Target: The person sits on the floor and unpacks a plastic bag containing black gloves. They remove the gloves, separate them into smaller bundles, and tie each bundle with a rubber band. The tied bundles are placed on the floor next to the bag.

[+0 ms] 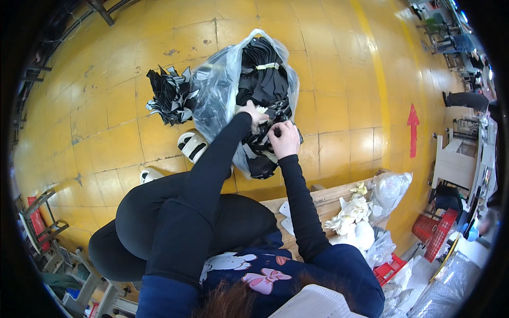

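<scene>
A clear plastic bag [214,87] lies open on the floor before me, filled with black cut fabric pieces [262,87]. A pale tie [267,66] wraps the stack at its far end. My left hand [255,114] reaches over the bag's near part, its fingers closed on black pieces there; their tips are partly hidden. Just to its right, my right hand [286,139] is closed in a pinch, thumb against curled fingers, above the loose black pieces. Whatever it pinches is too small and dark to make out.
Left of the bag lies another bundle of black and grey pieces [170,96]. A light sandal [192,146] is on my foot side. A wooden bench [318,199] at right carries white cloth scraps [352,214] and a plastic bag [392,193]. Red crates [437,233] stand far right.
</scene>
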`<action>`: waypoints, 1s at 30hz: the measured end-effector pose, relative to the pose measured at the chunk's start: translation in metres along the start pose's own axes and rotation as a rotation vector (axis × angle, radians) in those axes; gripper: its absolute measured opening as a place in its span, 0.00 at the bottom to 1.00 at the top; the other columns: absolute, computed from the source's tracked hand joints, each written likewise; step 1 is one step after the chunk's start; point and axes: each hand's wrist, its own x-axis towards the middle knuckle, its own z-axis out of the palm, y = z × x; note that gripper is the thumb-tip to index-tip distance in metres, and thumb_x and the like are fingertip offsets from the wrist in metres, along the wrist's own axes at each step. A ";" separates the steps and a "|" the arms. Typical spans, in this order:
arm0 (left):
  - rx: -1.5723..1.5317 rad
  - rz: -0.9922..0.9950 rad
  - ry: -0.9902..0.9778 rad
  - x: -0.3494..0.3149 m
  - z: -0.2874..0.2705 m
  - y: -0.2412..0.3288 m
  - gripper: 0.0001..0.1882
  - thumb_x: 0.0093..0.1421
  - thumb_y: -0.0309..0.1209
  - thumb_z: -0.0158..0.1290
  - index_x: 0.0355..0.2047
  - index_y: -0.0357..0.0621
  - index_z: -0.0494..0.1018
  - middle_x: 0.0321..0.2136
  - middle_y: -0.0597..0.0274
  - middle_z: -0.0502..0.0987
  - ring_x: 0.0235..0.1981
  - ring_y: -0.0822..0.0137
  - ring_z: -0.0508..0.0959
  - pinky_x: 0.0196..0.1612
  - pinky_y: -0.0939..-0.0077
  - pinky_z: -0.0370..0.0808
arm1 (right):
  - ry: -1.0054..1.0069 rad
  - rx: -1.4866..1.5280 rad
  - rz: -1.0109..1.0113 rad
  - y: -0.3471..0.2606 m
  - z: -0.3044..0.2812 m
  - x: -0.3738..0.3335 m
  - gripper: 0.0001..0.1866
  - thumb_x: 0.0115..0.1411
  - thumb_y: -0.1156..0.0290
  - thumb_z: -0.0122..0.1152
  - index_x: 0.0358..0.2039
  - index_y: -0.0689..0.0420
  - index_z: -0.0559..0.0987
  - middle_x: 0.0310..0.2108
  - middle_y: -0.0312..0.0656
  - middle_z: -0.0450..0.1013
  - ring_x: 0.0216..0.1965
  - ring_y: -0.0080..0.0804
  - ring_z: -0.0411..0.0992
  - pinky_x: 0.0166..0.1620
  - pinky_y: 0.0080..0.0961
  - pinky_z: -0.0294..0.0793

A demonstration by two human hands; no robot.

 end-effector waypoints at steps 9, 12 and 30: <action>-0.198 0.175 -0.055 0.016 -0.012 -0.035 0.39 0.46 0.47 0.67 0.52 0.32 0.70 0.39 0.52 0.78 0.33 0.66 0.79 0.32 0.70 0.78 | -0.119 -0.151 0.105 -0.013 0.007 0.010 0.19 0.43 0.50 0.73 0.30 0.50 0.85 0.32 0.36 0.73 0.42 0.36 0.70 0.45 0.36 0.65; -0.077 0.098 -0.024 0.007 -0.010 -0.018 0.46 0.41 0.51 0.67 0.53 0.32 0.67 0.41 0.49 0.77 0.38 0.60 0.80 0.37 0.69 0.78 | -0.132 -0.192 0.117 -0.017 0.003 0.010 0.20 0.43 0.48 0.73 0.28 0.51 0.85 0.33 0.35 0.75 0.43 0.36 0.70 0.46 0.36 0.64; -0.144 0.016 -0.226 0.001 -0.027 -0.032 0.39 0.34 0.52 0.67 0.38 0.29 0.80 0.36 0.49 0.82 0.35 0.62 0.82 0.40 0.73 0.78 | -0.034 0.202 -0.291 0.017 -0.002 -0.001 0.09 0.41 0.69 0.68 0.24 0.56 0.79 0.31 0.34 0.72 0.39 0.39 0.70 0.43 0.34 0.66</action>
